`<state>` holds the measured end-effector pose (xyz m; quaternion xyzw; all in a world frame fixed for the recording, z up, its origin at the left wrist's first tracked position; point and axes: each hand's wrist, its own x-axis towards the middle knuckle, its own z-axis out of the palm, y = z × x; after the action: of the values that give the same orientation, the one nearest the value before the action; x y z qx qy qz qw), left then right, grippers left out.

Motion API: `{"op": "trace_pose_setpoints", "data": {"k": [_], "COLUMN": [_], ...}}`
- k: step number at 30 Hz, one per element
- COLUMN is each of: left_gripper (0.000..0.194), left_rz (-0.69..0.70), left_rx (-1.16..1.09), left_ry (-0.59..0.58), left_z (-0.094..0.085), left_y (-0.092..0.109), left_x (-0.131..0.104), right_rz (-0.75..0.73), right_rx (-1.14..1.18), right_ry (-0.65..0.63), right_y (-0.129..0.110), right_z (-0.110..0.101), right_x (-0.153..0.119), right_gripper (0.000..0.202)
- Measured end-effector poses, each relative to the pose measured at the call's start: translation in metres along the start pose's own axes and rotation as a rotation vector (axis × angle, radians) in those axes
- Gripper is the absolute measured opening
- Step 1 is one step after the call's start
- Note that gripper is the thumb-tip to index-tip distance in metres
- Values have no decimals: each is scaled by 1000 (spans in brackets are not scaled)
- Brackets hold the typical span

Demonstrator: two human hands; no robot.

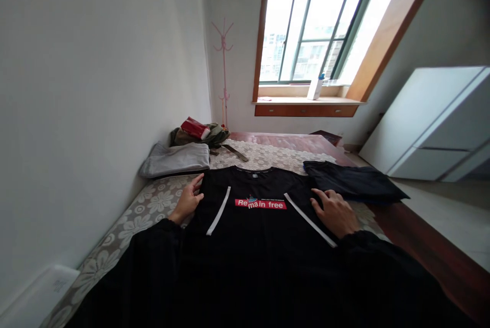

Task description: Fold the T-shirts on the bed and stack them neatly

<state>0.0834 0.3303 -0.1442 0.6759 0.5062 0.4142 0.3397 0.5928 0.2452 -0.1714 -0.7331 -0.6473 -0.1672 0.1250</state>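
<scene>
A black T-shirt [260, 236] lies spread flat with its neckline away from me. Across its chest runs a red "Remain free" print, with a white stripe on either side. My left hand [188, 200] rests at the shirt's left edge near the shoulder, fingers apart. On the right side of the shirt, my right hand [336, 210] lies palm down with its fingers loosely spread. Neither hand visibly grips the fabric. Long black sleeves cover both my wrists, and the shirt's lower part blends with my dark clothing.
Under the shirt is a floral cloth [153, 205] on a reddish table-like surface [283, 140]. Folded grey clothing [176, 159] and a red item [194, 127] on an olive bag lie back left. Folded dark clothing [352, 180] lies right. A wall borders the left side.
</scene>
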Motion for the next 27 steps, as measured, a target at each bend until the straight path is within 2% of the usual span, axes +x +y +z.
{"op": "trace_pose_setpoints", "data": {"k": [4,7,11,14,16,17,18,20,22,24,27], "left_gripper": [80,69,40,17,15,15,16,18,19,21,21], "left_rz": [-52,-102,-172,-219,-248,-260,-273,-297,-312,-321,-333], "left_rx": [83,215,406,523,593,624,653,694,718,735,756], "left_ry": [73,66,-23,-102,-118,-115,-107,-99,-101,-112,-134], "left_z": [-3,-14,-33,-39,-38,-37,-36,-35,-36,-37,-39], "left_y": [3,13,34,50,59,62,65,68,70,71,70], "left_x": [5,1,-31,-67,-85,-91,-96,-99,-100,-100,-100], "right_rz": [-43,-111,-274,-389,-410,-405,-400,-462,-504,-499,-430], "right_rx": [12,12,-57,-163,-149,-68,81,215,309,371,402], "right_ry": [23,28,-59,-192,-278,-329,-370,-383,-386,-383,-383], "right_y": [1,0,-3,-20,-50,-72,-98,-160,-225,-284,-346], "right_z": [0,0,-15,-48,-76,-88,-97,-107,-102,-89,-66], "right_x": [1,1,5,20,36,44,52,66,78,87,98], "right_gripper": [38,38,37,38,28,21,17,21,23,28,34]}}
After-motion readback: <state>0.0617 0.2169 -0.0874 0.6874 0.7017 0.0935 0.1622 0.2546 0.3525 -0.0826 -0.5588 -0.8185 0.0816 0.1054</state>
